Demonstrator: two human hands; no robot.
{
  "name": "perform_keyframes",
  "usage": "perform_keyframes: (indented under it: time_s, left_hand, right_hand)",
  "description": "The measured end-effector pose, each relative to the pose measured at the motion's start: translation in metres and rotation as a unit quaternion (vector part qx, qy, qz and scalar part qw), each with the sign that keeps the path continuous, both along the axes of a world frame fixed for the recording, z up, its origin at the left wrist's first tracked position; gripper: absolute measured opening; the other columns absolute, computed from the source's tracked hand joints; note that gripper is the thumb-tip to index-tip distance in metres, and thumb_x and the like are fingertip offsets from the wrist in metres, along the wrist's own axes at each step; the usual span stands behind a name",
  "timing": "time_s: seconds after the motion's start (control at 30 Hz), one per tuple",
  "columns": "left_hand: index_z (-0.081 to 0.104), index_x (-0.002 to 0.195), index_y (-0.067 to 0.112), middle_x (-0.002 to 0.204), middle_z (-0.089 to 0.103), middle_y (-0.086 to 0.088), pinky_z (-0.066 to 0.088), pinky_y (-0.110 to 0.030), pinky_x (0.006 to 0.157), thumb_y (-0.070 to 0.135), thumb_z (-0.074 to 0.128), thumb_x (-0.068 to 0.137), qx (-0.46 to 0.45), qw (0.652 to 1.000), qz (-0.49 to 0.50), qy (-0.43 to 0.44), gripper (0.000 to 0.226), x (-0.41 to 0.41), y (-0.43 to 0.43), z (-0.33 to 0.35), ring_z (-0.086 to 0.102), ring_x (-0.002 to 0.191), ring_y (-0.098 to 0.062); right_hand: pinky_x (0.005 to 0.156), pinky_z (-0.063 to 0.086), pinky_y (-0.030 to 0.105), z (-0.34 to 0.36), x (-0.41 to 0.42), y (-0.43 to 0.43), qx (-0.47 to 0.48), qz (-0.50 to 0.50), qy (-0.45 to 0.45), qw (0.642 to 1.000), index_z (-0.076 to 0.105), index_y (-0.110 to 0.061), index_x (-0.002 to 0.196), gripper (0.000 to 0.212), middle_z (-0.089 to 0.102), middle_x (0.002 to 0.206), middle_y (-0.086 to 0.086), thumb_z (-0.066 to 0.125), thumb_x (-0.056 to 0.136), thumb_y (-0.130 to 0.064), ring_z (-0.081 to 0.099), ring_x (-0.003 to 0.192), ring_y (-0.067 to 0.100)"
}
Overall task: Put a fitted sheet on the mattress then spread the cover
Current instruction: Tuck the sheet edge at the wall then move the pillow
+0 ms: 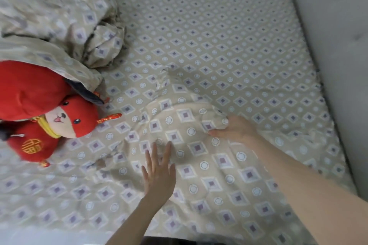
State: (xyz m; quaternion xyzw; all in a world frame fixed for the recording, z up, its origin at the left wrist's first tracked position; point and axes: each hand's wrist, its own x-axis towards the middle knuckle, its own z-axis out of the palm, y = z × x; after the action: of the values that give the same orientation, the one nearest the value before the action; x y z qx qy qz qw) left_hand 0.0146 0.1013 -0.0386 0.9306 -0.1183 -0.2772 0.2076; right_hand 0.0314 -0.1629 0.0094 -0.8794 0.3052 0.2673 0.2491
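A beige fitted sheet [219, 42] with purple diamonds and white rings lies over the mattress. Its near part is rumpled into a raised fold [179, 123] at the middle. My right hand [233, 128] grips the right end of that fold, fingers curled into the cloth. My left hand [159, 171] lies flat on the sheet just in front of the fold, fingers straight and spread. A bundled cover [59, 16] in the same pattern is heaped at the far left.
A red plush toy [45, 113] lies on the left of the bed, partly under the bundled cover. A pale padded headboard [334, 55] runs along the right side. A white wall edge shows at the far end.
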Motion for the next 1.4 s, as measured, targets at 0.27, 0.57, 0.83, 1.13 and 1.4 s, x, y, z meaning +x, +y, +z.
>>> perform_keyframes:
  time_s: [0.27, 0.57, 0.83, 1.13, 1.4]
  left_hand:
    - [-0.008, 0.149, 0.037, 0.159, -0.009, -0.001, 0.022, -0.05, 0.112, 0.033, 0.036, 0.101, -0.074, 0.996, -0.009, -0.05, 0.065, 0.029, -0.015, 0.085, 0.003, 0.146, -0.033]
    - [0.013, 0.152, 0.025, 0.16, -0.01, -0.003, 0.013, -0.054, 0.117, 0.04, 0.009, 0.099, -0.153, 0.983, -0.034, -0.096, 0.055, 0.094, -0.04, 0.22, -0.004, 0.146, -0.033]
    - [-0.017, 0.144, 0.047, 0.16, -0.006, 0.003, 0.018, -0.059, 0.113, 0.059, 0.045, 0.09, -0.374, 0.913, 0.131, 0.097, 0.082, 0.128, -0.03, 0.327, 0.005, 0.146, -0.03]
    - [0.017, 0.146, 0.049, 0.148, 0.04, 0.01, 0.039, -0.068, 0.09, 0.099, 0.042, 0.049, -0.464, 0.815, 0.148, 0.313, 0.112, 0.168, -0.026, 0.385, 0.047, 0.127, -0.03]
    - [0.059, 0.126, 0.033, 0.12, 0.067, -0.002, 0.049, -0.046, 0.089, 0.08, 0.031, 0.08, -0.536, 0.765, 0.016, 0.357, 0.072, 0.182, -0.037, 0.422, 0.064, 0.108, -0.024]
  right_hand:
    - [0.077, 0.054, 0.03, 0.121, -0.005, 0.003, 0.058, -0.115, -0.11, 0.986, 0.074, -0.017, 0.082, 0.072, 0.074, 0.079, -0.002, 0.076, 0.042, -0.078, 0.068, 0.073, 0.011]
    - [0.082, 0.054, 0.032, 0.275, 0.004, 0.007, 0.038, -0.171, -0.276, 0.945, 0.075, -0.023, 0.078, 0.048, 0.073, 0.076, -0.008, 0.082, 0.051, -0.062, 0.069, 0.079, 0.011]
    - [0.087, 0.054, 0.04, 0.388, 0.019, 0.024, 0.034, -0.242, -0.394, 0.886, 0.074, -0.019, 0.091, 0.094, 0.074, 0.09, -0.007, 0.077, 0.023, -0.083, 0.069, 0.088, 0.013]
    - [0.089, 0.053, 0.029, 0.467, 0.026, 0.035, 0.128, -0.342, -0.492, 0.79, 0.073, -0.019, 0.085, 0.038, 0.074, 0.093, 0.0, 0.09, 0.058, -0.04, 0.07, 0.087, 0.015]
    - [0.087, 0.056, 0.038, 0.474, 0.047, -0.004, 0.243, -0.403, -0.488, 0.735, 0.072, -0.016, 0.107, 0.097, 0.074, 0.099, 0.004, 0.094, 0.018, -0.049, 0.071, 0.09, 0.019]
